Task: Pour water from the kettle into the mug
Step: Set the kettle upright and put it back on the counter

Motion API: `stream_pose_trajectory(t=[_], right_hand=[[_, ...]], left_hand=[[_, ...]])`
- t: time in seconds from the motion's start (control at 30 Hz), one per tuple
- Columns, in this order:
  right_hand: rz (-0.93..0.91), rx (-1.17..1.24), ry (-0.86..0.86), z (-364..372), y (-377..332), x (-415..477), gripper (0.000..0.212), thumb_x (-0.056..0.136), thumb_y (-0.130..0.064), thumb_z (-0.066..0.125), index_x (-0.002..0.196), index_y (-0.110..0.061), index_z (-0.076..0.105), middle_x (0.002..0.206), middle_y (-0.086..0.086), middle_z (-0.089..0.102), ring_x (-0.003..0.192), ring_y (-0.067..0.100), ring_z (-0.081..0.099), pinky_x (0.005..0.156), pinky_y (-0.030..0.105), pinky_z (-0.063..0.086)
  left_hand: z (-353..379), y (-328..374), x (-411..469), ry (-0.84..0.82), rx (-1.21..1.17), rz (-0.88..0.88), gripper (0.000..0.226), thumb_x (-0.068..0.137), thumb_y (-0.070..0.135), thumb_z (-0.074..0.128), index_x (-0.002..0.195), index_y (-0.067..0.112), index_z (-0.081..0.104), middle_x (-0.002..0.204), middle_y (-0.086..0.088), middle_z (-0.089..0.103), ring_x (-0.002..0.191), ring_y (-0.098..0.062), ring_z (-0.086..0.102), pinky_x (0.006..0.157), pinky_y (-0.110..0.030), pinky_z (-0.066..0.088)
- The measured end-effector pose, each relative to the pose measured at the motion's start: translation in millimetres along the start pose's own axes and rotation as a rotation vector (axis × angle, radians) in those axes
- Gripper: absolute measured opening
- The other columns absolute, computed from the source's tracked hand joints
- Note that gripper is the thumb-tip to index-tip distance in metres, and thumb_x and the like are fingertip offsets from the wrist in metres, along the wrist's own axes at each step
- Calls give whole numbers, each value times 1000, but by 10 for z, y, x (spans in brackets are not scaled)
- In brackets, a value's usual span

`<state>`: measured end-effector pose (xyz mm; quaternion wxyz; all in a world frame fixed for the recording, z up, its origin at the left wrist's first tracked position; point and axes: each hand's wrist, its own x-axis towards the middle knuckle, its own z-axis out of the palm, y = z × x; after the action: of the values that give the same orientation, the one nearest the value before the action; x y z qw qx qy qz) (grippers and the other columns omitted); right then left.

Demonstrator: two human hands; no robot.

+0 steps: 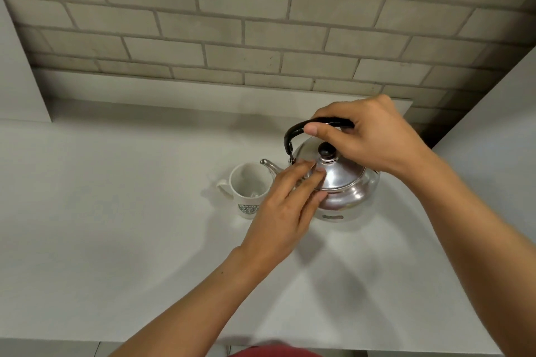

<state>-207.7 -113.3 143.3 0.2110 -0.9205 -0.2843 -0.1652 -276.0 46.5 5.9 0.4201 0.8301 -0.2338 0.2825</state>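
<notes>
A shiny steel kettle [345, 182] with a black lid knob and a black hoop handle stands on the white counter [116, 226]. Its thin spout points left over the rim of a white mug [248, 191] with a green logo. The mug stands upright just left of the kettle, handle to the left. My right hand [368, 136] is closed around the top of the black handle. My left hand [285, 211] rests flat against the kettle's lid and left side, fingers extended, and hides part of the spout's base and the mug's right edge.
A grey brick wall rises behind the counter, with a low white ledge [203, 95] along its foot. White panels flank the counter at the left [17, 81] and right [499, 113]. The counter's front edge runs along the bottom of the view.
</notes>
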Motion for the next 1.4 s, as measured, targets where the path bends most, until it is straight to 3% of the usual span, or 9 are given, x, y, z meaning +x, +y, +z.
stream_pose_trajectory(t=[0.17,0.33,0.53,0.77,0.83,0.93,1.03,1.27,1.4], right_hand=[[71,108,122,10,156,-163,35,96,-49,68,105,-19,84,78,0,80,66,21,72,67,41,56],[119,171,238,75,220,-289,28,94,-45,72,99,-19,84,79,-8,79,67,8,71,66,30,55],[210,216,268,115,337,-357,24,94,-40,76,101,-18,83,82,-10,79,72,7,71,69,22,54],[230,288,125,246,746,-240,31,102,-48,57,116,-28,76,96,-19,73,89,-5,66,74,4,41],[242,260,60,323,949,-173,37,105,-51,49,129,-31,69,107,-18,69,101,-3,62,84,8,41],[274,164,-2,459,1234,-90,48,108,-50,37,147,-27,54,124,-9,62,116,12,56,101,33,46],[300,62,-23,574,1464,51,49,111,-44,33,154,-24,44,133,2,60,123,25,54,102,44,47],[354,67,-81,876,1806,479,38,112,-24,37,146,-13,53,120,12,66,108,34,61,89,46,49],[443,72,-146,1180,2153,784,42,113,-29,33,151,-18,47,125,9,63,110,31,60,84,35,42]], left_hand=[[-224,49,302,155,-73,-91,24,102,26,62,123,15,63,125,2,59,117,-13,59,96,-31,53],[-283,12,743,-139,-100,-261,52,107,41,48,156,28,37,148,8,45,136,-7,46,108,-38,49],[-215,-49,901,-215,-94,-158,41,108,26,51,149,28,52,127,6,65,116,0,59,100,-10,42],[-19,-298,1143,-233,-59,-127,38,108,23,52,145,26,58,110,4,64,100,6,57,89,-1,35],[41,-414,1262,-230,-38,-134,38,107,21,53,145,25,58,106,3,63,94,10,56,86,0,35],[123,-615,1445,-201,6,-149,37,107,18,55,143,21,60,100,-2,62,83,-2,54,83,1,34],[229,-837,1632,-195,36,-174,37,106,15,55,143,19,60,96,-3,60,87,-13,56,82,-1,35],[505,-1403,1889,-264,-5,-303,43,108,10,46,149,22,53,112,-11,60,100,-14,55,86,3,31],[757,-1872,2108,-349,-40,-375,45,109,13,39,149,31,50,117,-9,57,109,-12,57,95,-12,37]])
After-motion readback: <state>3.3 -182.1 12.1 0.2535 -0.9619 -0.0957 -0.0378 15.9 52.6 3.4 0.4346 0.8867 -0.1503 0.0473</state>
